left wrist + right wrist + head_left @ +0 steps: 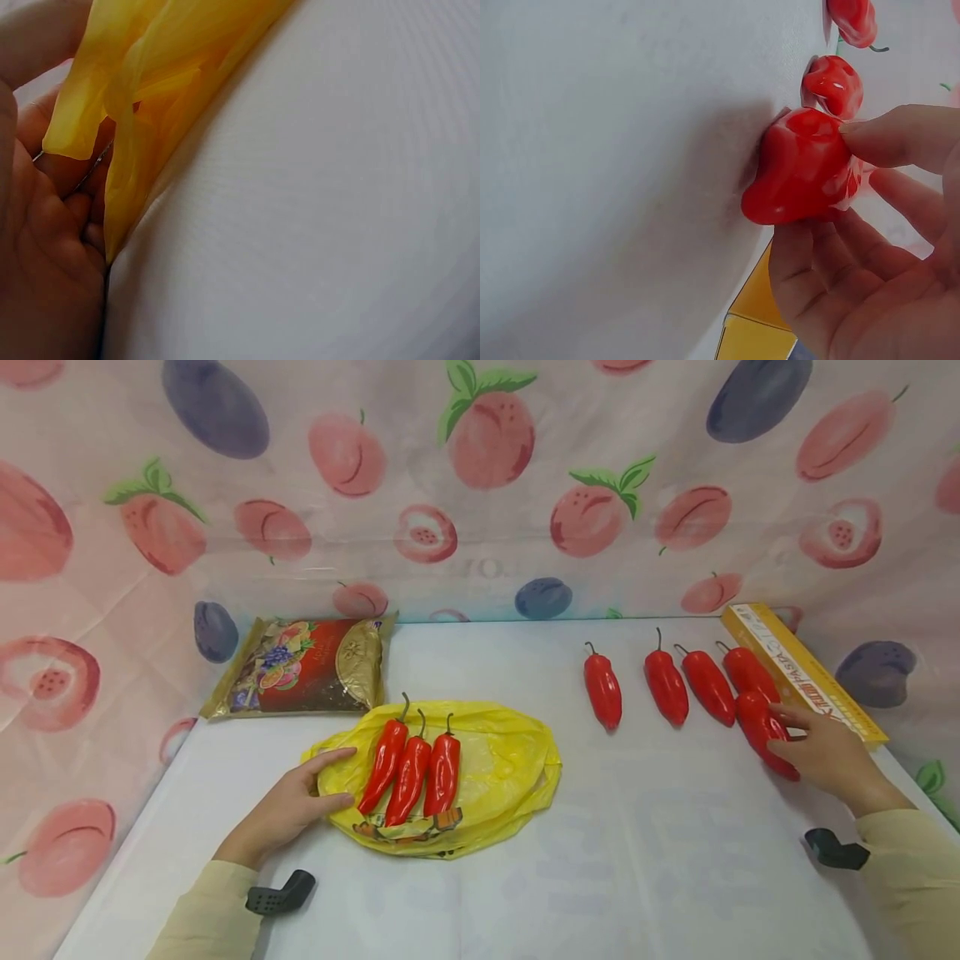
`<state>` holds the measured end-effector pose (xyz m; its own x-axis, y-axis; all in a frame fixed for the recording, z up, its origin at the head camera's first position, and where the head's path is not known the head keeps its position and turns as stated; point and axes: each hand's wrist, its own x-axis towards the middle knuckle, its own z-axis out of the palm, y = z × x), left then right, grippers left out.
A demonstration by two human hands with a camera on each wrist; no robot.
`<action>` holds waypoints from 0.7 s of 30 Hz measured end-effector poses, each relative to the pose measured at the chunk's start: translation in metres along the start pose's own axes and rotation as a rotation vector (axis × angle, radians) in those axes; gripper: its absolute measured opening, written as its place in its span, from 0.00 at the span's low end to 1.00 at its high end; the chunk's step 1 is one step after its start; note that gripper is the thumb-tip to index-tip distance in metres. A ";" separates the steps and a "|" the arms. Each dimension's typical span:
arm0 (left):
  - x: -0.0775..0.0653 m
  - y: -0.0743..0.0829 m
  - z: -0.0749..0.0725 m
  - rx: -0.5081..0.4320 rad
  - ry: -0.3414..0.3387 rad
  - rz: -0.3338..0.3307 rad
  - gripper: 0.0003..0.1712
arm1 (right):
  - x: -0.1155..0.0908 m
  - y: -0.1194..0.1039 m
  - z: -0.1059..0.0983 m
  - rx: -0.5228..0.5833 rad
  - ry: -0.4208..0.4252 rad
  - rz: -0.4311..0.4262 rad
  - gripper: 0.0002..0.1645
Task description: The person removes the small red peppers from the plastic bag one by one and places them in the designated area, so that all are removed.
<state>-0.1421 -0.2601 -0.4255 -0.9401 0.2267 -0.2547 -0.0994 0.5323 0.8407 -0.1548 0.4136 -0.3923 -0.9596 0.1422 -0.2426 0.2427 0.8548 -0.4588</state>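
On the right, my right hand (821, 752) grips a red pepper (756, 727) between thumb and fingers. The right wrist view shows the thumb on one side of this pepper (799, 169) and the fingers curled at the other. My left hand (288, 806) holds the left edge of a yellow plastic bag (510, 752). Bag folds (124, 127) lie in its palm in the left wrist view, where the fingertips are partly hidden. Three red peppers (408, 777) lie side by side on the bag, stems pointing away from me.
Several more red peppers (666, 687) lie in a row at the back right. Beside them, along the right edge, is a long yellow box (806, 672). A gold and brown packet (315, 664) lies at the back left of the white table (585, 877), before a fruit-patterned cloth (495, 527).
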 end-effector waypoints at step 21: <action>0.000 -0.001 -0.001 -0.005 0.002 0.017 0.42 | -0.009 -0.023 -0.011 -0.057 -0.014 -0.047 0.59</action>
<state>-0.1421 -0.2609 -0.4258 -0.9424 0.2340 -0.2391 -0.0849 0.5240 0.8475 -0.1535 0.3979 -0.3698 -0.9677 0.0947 -0.2336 0.1883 0.8876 -0.4203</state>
